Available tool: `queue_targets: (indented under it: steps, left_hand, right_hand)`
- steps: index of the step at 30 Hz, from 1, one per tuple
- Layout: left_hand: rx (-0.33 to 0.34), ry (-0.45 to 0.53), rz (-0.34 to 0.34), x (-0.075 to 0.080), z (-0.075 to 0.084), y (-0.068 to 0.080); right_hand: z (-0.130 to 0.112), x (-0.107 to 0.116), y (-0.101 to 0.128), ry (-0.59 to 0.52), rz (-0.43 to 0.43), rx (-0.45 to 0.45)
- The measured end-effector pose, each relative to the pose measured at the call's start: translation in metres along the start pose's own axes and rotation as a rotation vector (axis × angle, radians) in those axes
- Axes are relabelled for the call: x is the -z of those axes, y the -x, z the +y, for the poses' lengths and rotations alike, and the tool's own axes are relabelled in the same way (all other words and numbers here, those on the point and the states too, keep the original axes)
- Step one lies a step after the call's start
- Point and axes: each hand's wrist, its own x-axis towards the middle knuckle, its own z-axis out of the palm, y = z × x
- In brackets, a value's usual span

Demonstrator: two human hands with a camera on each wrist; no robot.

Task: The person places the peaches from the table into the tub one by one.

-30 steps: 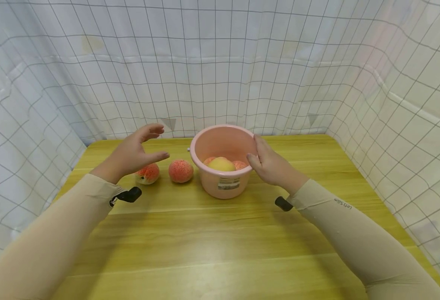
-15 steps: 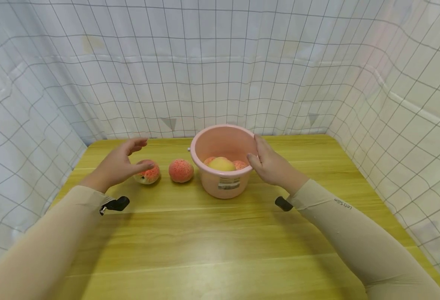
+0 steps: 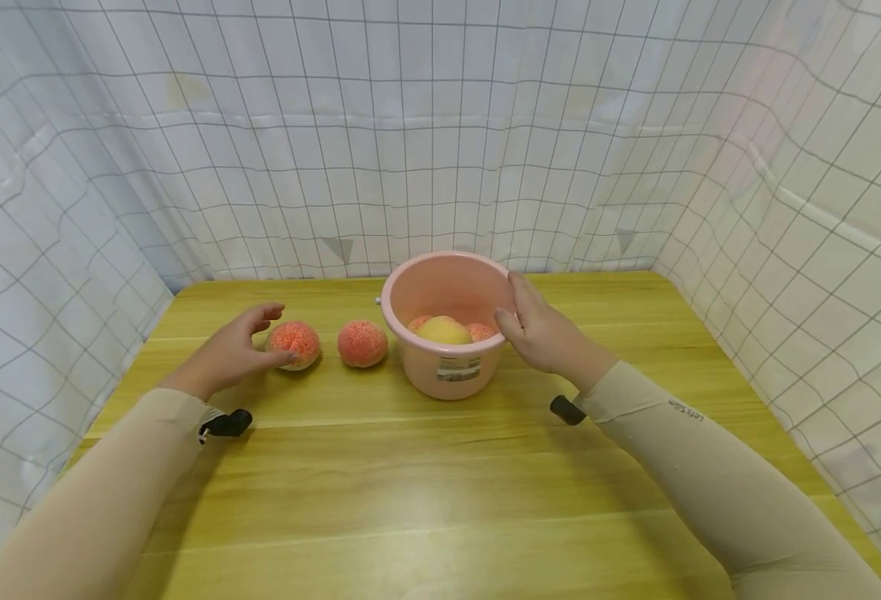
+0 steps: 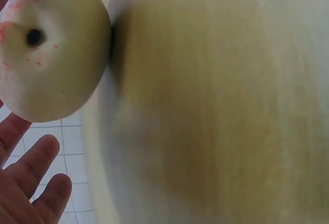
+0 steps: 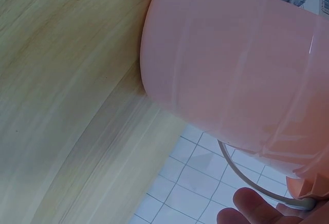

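Leftmost, the left hand reaches a speckled red peach lying on the tabletop; its fingers are loosely spread around the fruit's left side, thumb tip touching the near side, not clamped on it. In the left wrist view that peach shows its pale underside with a dark stem pit, fingers extended beside it. A second peach lies just right of the first, apart from it and close to the pink bucket. Inside the bucket rest a yellow fruit and further reddish fruit. The right hand presses flat against the bucket's right wall, fingers extended at the rim; the right wrist view shows the bucket wall and its wire handle
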Motion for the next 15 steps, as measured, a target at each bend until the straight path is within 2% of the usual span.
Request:
queue_targets:
  steps: [15]
  left_hand:
    - [0.018, 0.043, -0.042, -0.012, -0.013, -0.003]
  right_hand:
    - [-0.001, -0.001, 0.002, -0.009, 0.002, 0.001]
